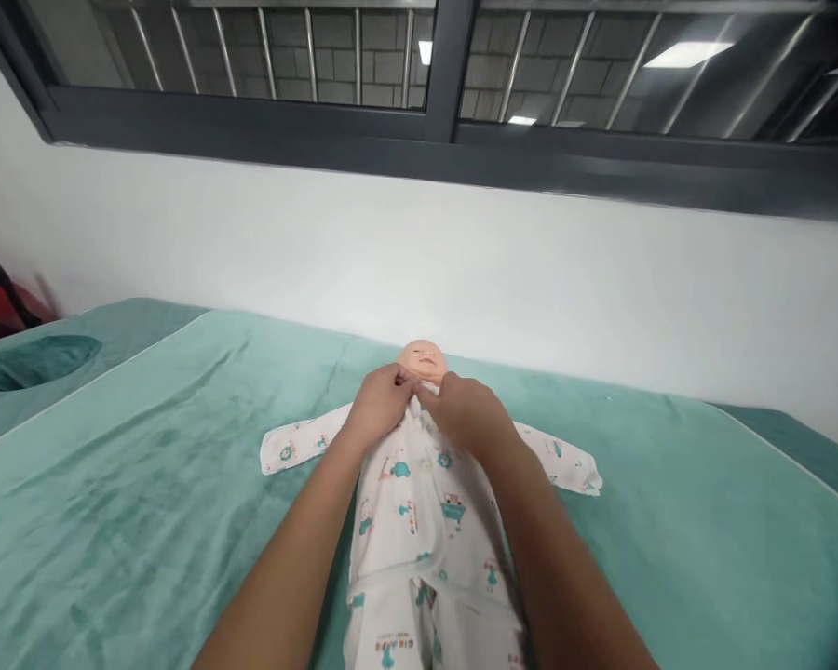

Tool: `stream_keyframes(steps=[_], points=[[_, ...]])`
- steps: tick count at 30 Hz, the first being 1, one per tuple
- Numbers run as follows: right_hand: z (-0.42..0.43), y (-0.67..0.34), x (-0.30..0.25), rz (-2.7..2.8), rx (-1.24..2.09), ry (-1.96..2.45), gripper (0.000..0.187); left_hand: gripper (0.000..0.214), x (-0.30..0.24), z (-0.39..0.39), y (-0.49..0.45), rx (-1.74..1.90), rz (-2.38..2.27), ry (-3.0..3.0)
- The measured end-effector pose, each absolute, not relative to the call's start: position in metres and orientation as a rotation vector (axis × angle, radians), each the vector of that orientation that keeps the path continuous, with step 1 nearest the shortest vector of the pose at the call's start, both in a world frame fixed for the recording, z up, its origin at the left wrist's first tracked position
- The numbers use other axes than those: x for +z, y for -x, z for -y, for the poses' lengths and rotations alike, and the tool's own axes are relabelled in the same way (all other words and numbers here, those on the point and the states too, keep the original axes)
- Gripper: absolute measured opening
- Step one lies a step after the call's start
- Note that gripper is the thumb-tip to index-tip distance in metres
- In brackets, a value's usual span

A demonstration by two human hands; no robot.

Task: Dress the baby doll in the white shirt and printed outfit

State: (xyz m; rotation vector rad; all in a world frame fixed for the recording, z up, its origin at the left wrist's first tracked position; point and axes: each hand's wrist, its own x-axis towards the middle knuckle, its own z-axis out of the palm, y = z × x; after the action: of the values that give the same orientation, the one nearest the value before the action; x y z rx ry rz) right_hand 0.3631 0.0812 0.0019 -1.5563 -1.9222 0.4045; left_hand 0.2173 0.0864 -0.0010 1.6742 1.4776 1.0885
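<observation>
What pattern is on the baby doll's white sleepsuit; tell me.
Small teal and red cartoon prints over the white fabric sleepsuit, clearest in the head view.

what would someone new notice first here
A doll in a white printed romper lies face up in the middle of a teal cover. The left hand and right hand meet at its collar, pinching the fabric below the chin. A dark barred window runs above the white wall.
</observation>
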Motion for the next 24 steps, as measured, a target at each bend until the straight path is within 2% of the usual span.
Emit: stream_keyframes(steps=[7,14,20,24], points=[[-0.083,-0.372,0.001,1.954,0.405,1.737,0.03,0.017,0.004,-0.086,-0.225,1.152,-1.355,-1.324],[-0.088,-0.367,0.0,1.438,0.738,1.424,0.023,0.013,0.006,-0.084,-0.233,1.208,-1.21,-1.158],[-0.083,-0.367,-0.008,1.35,0.959,1.227,0.023,0.016,0.006,-0.083,-0.234,1.175,-1.155,-1.114],[-0.076,-0.37,-0.011,1.356,0.992,1.216,0.022,0.017,0.008,-0.081,-0.234,1.167,-1.125,-1.101]])
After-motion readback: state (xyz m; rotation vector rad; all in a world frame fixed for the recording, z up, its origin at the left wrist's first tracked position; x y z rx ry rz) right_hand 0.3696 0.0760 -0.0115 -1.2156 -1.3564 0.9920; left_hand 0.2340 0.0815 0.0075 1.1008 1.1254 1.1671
